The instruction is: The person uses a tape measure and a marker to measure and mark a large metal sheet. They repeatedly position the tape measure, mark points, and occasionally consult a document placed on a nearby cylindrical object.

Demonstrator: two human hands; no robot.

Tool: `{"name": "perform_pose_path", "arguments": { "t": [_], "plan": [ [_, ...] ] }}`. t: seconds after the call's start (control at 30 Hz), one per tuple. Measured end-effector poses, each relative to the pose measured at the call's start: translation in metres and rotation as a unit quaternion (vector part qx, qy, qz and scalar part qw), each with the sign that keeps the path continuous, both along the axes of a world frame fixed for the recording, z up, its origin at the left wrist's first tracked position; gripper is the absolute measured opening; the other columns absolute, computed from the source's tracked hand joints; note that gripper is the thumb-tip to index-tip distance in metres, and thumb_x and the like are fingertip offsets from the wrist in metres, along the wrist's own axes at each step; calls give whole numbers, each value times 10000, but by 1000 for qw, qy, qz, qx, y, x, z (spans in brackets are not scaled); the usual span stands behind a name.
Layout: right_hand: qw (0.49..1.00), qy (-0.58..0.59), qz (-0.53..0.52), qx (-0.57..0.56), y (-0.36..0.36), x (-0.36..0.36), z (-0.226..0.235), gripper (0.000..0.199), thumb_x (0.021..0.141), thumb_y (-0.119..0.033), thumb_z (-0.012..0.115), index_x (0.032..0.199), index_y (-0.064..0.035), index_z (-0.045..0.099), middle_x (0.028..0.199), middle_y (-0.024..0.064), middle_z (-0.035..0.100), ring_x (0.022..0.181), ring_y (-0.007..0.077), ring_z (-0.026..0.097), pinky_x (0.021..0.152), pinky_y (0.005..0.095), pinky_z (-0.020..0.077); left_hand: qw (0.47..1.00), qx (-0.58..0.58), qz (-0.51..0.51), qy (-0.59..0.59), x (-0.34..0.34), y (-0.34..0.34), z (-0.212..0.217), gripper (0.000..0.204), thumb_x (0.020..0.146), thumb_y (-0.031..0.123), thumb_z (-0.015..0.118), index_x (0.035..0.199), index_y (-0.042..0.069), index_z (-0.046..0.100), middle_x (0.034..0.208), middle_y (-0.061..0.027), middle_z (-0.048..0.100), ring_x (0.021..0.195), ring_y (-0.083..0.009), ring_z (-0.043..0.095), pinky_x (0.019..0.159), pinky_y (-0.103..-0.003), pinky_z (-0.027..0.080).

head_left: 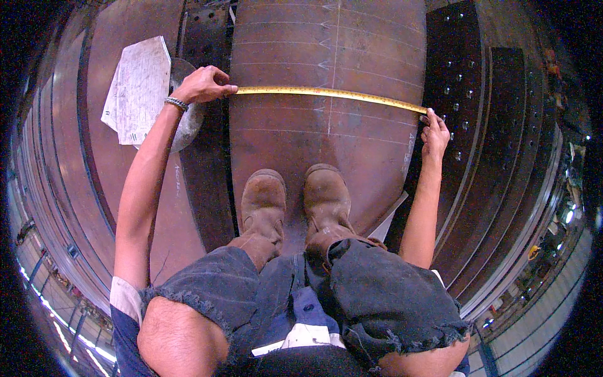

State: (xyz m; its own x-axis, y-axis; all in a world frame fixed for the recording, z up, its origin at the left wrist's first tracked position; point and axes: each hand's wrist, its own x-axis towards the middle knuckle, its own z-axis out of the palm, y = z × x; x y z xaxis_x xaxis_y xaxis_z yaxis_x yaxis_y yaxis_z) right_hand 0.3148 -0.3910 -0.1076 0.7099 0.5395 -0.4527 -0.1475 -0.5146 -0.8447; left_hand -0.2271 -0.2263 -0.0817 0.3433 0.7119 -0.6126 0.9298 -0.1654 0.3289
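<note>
My brown boots point(295, 204) stand on a rusty steel plate point(326, 144). Beyond them a yellow measuring tape point(330, 93) spans the plate, my left hand point(202, 85) pinching one end, my right hand point(434, 133) pressing the other at the plate's edge. A paper drawing point(137, 91) lies left of the plate.

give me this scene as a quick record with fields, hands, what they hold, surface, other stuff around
left hand: pinches one end of the yellow tape measure at the plate's left edge
right hand: presses the tape's other end at the right edge
tape: stretched across the plate, roughly level
surface: rusty steel plate with chalk lines
stance: brown boots on the plate
nearby: paper drawing to the left; dark perforated plate to the right
</note>
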Motion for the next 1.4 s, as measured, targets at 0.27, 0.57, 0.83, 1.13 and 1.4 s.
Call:
{"name": "perform_pose_path", "arguments": {
  "t": [0.27,0.57,0.83,1.13,1.4],
  "plan": [
    [1000,0,-4,7,-1,-1,1,271,864,-225,750,998,-17,638,834,96,675,427,14,363,372,192,233,998,-63,-1,14,16,3,26,642,790,593,679,1057,10,716,971,-135,732,913,-271,703,821,-371,540],
    [1000,-2,-3,6,0,-5,4,280,861,-238,752,987,-17,635,832,96,677,439,17,376,381,189,243,1000,-27,-2,6,10,1,15,636,782,601,684,1006,7,725,908,-107,736,840,-239,705,780,-354,539],
    [963,-264,12,-48,-2,19,15,276,880,-226,654,1008,14,612,842,91,723,601,62,527,523,199,377,1000,9,-19,-7,7,2,10,618,778,594,683,1001,19,727,896,-133,727,852,-266,701,781,-377,537],
    [961,-130,238,54,34,-27,100,226,1031,-211,431,1109,-5,480,736,117,639,598,144,603,564,303,488,999,-46,14,16,7,6,10,687,756,606,699,1056,-12,708,1001,-169,716,941,-289,690,844,-376,529],
    [928,-51,367,47,54,-76,75,272,998,-242,546,1047,23,586,836,97,674,689,95,605,567,259,537,1000,-18,5,6,13,4,11,651,756,583,716,1020,-12,721,986,-168,717,947,-302,683,859,-381,523]
  ]
}}
